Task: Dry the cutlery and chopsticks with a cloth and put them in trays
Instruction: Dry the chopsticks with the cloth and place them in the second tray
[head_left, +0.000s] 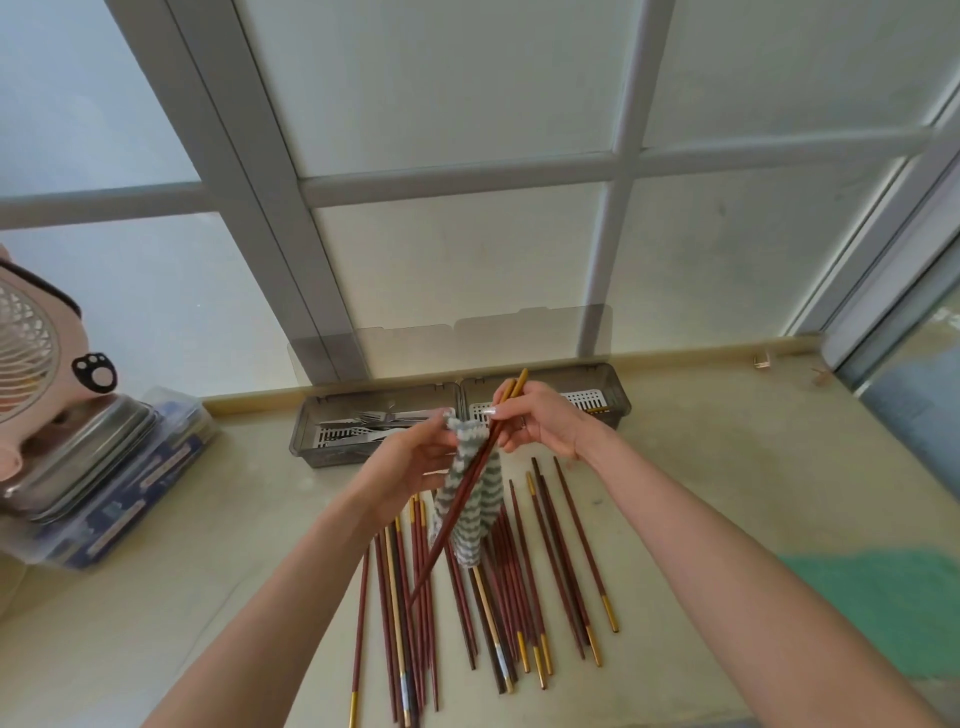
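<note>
Head view, looking down at a pale counter (701, 467) beneath a frosted window. Right hand (540, 421) pinches a pair of reddish-brown chopsticks (470, 480) near their gold-coloured upper ends, fingers closed around them; the pair slants down and to the left, its lower tips above the loose chopsticks below. Left hand (410, 460) is closed on the upper edge of a grey-and-white striped cloth (470, 512), which hangs down and touches the held pair about midway along its length. On the counter under both hands lies a spread of loose chopsticks (524, 608), roughly parallel and partly overlapping, some with gold ends pointing toward the viewer. Two grey trays stand side by side against the window ledge: the left tray (306, 421) contains forks and other metal cutlery (384, 418); the right tray (610, 395) shows a white slotted liner, its contents largely hidden by the right hand. At far left, a pink fan (31, 343) sits above metal pans on a blue-labelled box (140, 499).
</note>
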